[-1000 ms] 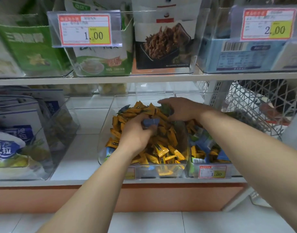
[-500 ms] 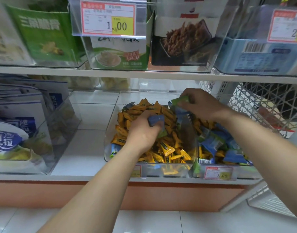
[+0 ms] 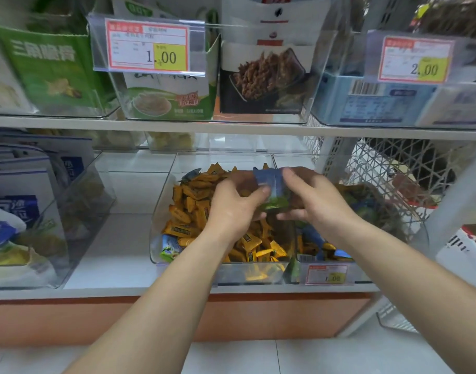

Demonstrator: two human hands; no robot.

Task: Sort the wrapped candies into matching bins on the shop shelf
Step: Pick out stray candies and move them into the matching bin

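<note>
Nearest us, along the front edge of the white shelf (image 3: 118, 255), two clear plastic bins are standing side by side. The left bin (image 3: 157, 238) is brimming with orange wrapped candies (image 3: 188, 211), too many to count, with two blue-green strays (image 3: 168, 248) lying in its front left corner. The right bin (image 3: 419, 238) is carrying one red-and-yellow price tag (image 3: 327, 274). Farther back, above the left bin's right edge, we are holding one small clutch of blue and green wrapped candies (image 3: 271, 190). Our left hand (image 3: 234, 203) is pinching it with curled thumb and fingers, and our right hand (image 3: 315, 201) is curling round its other side. We cannot count its pieces.
</note>
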